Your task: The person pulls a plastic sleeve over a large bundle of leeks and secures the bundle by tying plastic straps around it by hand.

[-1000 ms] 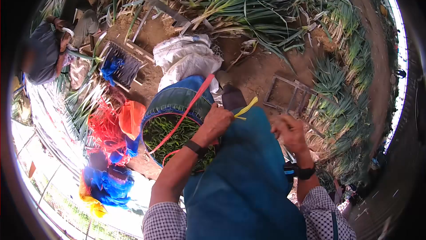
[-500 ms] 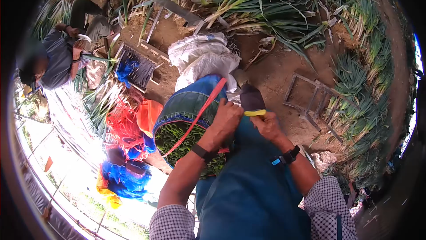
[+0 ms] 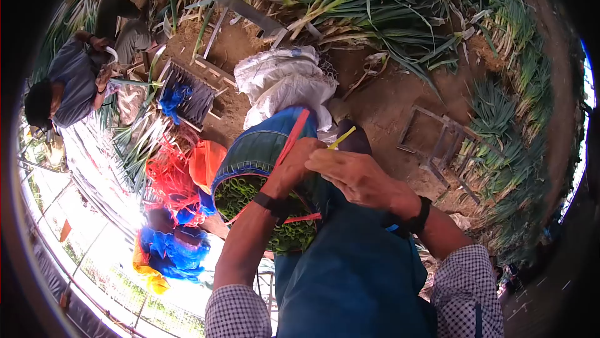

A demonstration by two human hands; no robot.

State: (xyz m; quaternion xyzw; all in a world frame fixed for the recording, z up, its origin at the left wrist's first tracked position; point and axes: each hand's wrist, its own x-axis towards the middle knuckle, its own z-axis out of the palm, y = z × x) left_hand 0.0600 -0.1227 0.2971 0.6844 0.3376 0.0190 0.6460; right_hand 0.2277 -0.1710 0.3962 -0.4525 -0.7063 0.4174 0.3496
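A mesh sack [image 3: 265, 147] with blue and green fabric lies against the front of my dark teal apron [image 3: 350, 263]. Slender green produce [image 3: 240, 194], too tangled to name, fills its mouth. A red strip [image 3: 295, 135] crosses the sack and passes by my left hand [image 3: 299, 161], which is closed at the sack's edge with its fingertips hidden. My right hand [image 3: 356, 176] is closed in a pinch against it, and a narrow yellow strip [image 3: 342, 138] sticks up from its fingers. What my left fingers hold is hidden.
White sacks [image 3: 284, 81] lie beyond the mesh sack. Wooden frames [image 3: 440, 144] stand on the dirt floor. Long green onions [image 3: 369, 6] are piled behind and to the right. Red strips and blue netting [image 3: 172, 250] lie at left. Another person [image 3: 78, 81] sits at upper left.
My right hand has moved left and turned over against my left hand. The yellow strip, stretched sideways between the hands before, now points upward. My left hand has shifted slightly left.
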